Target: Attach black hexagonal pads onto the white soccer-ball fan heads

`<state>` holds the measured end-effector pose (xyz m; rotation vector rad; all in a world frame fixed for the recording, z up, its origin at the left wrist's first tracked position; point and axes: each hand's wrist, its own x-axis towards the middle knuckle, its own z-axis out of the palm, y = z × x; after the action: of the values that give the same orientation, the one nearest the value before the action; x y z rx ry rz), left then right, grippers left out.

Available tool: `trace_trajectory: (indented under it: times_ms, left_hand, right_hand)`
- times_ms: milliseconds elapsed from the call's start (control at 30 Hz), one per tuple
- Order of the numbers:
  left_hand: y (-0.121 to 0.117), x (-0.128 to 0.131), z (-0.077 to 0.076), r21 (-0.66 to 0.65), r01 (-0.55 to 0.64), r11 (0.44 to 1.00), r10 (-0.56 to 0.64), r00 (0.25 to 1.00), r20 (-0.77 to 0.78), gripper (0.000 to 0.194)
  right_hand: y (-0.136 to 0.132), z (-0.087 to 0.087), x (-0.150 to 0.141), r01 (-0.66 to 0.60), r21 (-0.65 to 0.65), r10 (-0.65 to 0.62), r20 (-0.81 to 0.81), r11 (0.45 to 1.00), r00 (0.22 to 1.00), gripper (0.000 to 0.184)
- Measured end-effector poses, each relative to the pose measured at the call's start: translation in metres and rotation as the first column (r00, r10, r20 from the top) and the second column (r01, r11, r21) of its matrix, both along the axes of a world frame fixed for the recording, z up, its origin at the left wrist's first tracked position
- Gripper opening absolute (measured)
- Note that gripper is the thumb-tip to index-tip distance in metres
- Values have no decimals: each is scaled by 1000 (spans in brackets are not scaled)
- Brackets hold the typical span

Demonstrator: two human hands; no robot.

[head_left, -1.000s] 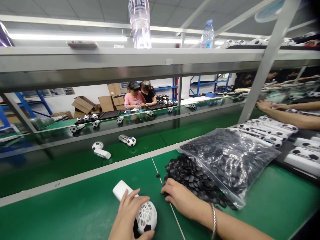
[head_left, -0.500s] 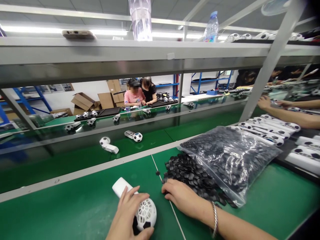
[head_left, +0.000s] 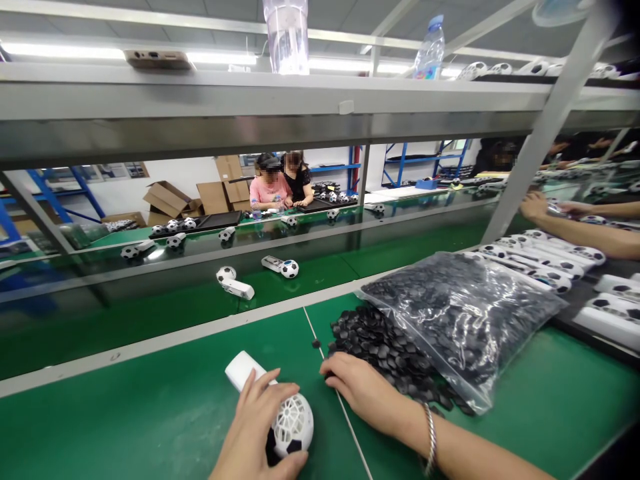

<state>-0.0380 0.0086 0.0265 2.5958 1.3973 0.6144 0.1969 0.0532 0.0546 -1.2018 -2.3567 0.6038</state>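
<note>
My left hand is wrapped round a white hand-held fan with a football-patterned head, lying on the green bench; its white handle points away to the upper left. My right hand, with a silver bracelet on the wrist, rests with curled fingers at the near edge of a loose pile of small black pieces. Whether those fingers hold a piece is hidden. A clear bag full of the same black pieces lies just right of the pile.
Two finished football fans lie on the dark conveyor belt beyond the bench. Trays of white fans stand at the right, where another person's arms reach in. Two people sit at a far bench. A metal shelf spans overhead.
The fans on the conveyor belt have drifted to the right. My hands have stayed nearly in place, the left still on the fan, the right at the pile.
</note>
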Motion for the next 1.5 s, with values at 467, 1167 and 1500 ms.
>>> trace_trajectory:
  times_ms: [467, 1167, 1500]
  left_hand:
    - [-1, 1, 5, -8, -9, 1000, 9, 1000, -12, 62]
    - [-17, 16, 13, -27, -200, 979, 200, 980, -14, 55]
    - [-11, 8, 3, -171, -5, 985, 39, 979, 198, 58]
  right_hand:
    - [-1, 1, -2, -14, -24, 12, -77, 1000, 997, 17]
    - [-2, 4, -1, -35, -34, 30, -126, 999, 992, 25]
    - [-4, 4, 0, -63, -134, 41, -165, 989, 985, 27]
